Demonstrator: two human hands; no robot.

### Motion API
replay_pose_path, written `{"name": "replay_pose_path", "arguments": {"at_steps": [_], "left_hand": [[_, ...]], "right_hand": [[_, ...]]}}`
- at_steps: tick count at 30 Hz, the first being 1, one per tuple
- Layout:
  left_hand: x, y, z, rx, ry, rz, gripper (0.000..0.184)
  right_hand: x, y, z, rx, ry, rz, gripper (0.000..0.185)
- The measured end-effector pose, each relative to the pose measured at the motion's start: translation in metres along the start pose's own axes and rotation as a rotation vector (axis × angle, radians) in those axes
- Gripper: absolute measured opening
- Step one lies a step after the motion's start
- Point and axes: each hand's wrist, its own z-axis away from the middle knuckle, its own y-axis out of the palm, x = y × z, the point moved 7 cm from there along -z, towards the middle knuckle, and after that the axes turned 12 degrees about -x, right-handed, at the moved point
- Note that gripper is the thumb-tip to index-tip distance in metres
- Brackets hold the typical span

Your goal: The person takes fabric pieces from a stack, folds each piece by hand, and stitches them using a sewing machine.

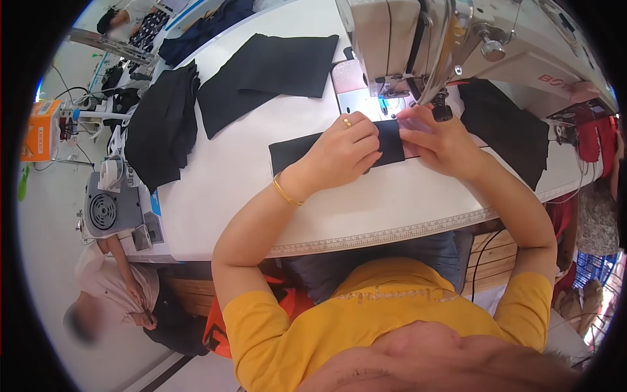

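work piece is the dark cloth [292, 153], lying flat on the white bench [228, 196] in front of the sewing machine [398, 39], long side running left to right, right end just in front of the lit needle area. left hand [346, 153] is on top of it, about mid-length: fingers curled in, grip closed on the cloth. right hand [441, 140] is at the cloth's right end, fingers pointing left, index side up near the needle area, thumb lower at the cloth edge. can't tell if that right grip is pinching the cloth or only touching it. hands near each other, not touching, a short stretch of cloth showing between them. left hand wears a gold ring [347, 122], left wrist a gold bracelet [286, 191]. other dark stuff on the bench: flat panels [287, 65] beyond the work piece to the left, overlapping; a dark pile [163, 124] further left, near the bench's left side; another dark panel [506, 124] right of the right hand, partly under the machine arm. measuring tape [385, 235] runs along the near edge of the bench. far left: orange box [39, 130] and grey unit [108, 206] with a round grille. a seated person [124, 287] at lower left, another person [130, 19] at upper left.
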Motion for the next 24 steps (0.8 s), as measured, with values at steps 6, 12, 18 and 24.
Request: {"name": "replay_pose_path", "arguments": {"at_steps": [6,12,18,24], "left_hand": [[-0.003,0.001,0.001,0.017,0.005,0.030,0.020],[-0.003,0.004,0.003,0.039,-0.025,0.067,0.020],[0.008,0.000,0.000,-0.007,0.009,-0.048,0.024],[0.015,-0.001,-0.004,-0.022,0.027,-0.082,0.021]], "right_hand": [[-0.002,0.002,0.002,-0.008,0.003,-0.008,0.029],[0.002,-0.005,-0.002,-0.032,0.036,-0.052,0.037],[0.016,-0.002,0.000,0.113,-0.116,-0.070,0.042],[0.011,0.001,-0.002,0.129,-0.027,-0.025,0.038]]}}
